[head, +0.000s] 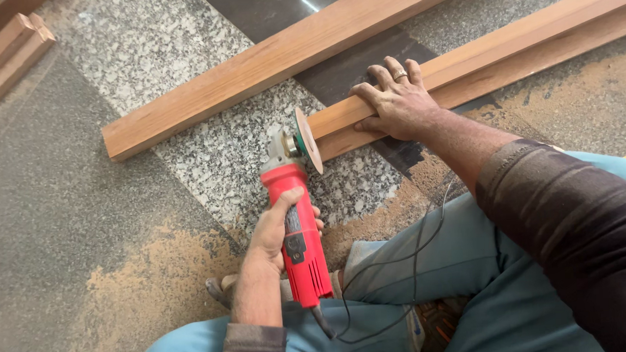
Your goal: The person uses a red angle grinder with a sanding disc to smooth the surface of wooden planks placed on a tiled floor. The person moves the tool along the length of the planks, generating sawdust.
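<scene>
1. Gripping the red angle grinder (298, 243), the left hand (277, 230) wraps its body; a loose grip risks kickback.
2. Its disc (308, 139) meets the plank (477, 63) end.
3. Just beyond the disc, the right hand (398, 102) presses flat with fingers spread, exposed if anything slips.

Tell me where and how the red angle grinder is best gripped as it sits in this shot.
Probably around the long red body of the angle grinder, behind the metal gear head, coming from the cord end. The body is a narrow barrel a palm can wrap, and that keeps fingers away from the sanding disc at the front. The left hand holds it there now, while the right hand presses the wooden board.
</scene>
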